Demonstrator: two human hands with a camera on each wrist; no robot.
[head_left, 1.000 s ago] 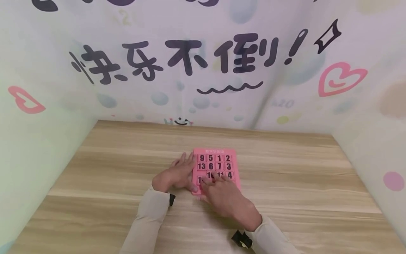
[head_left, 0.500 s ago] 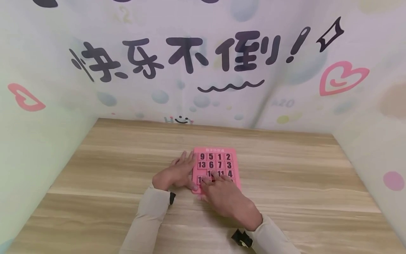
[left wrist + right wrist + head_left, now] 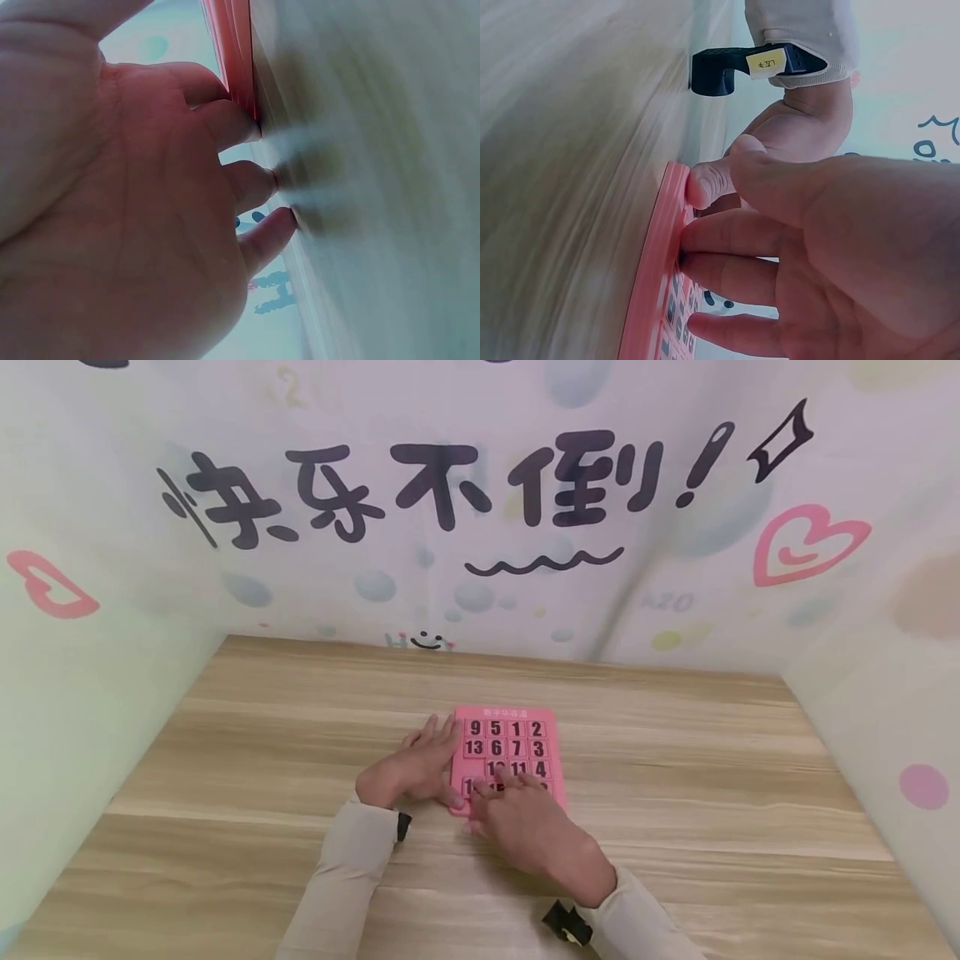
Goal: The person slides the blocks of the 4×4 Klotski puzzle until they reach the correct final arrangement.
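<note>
A pink sliding number puzzle [image 3: 555, 753] lies flat on the table, its numbered tiles facing up. Its top row reads 9, 5, 1, 2 and the second 13, 6, 7, 3. A gap shows at the left of the third row; the bottom row is partly covered. My left hand [image 3: 422, 768] rests along the puzzle's left side, thumb at the near corner. In the left wrist view, its fingertips touch the table and the puzzle's edge [image 3: 231, 56]. My right hand [image 3: 525, 822] lies over the near tiles, extended fingers [image 3: 735, 279] touching them near the bottom row.
The wood-grain table [image 3: 300, 693] extends around the puzzle. A white printed backdrop [image 3: 337, 585] rises behind and at both sides. Black wrist devices sit at both cuffs, the left one [image 3: 739, 64] showing a yellow label.
The head view has shifted slightly. Both hands keep nearly the same place on the puzzle; slightly more of the bottom row's tiles shows beside the right fingers.
</note>
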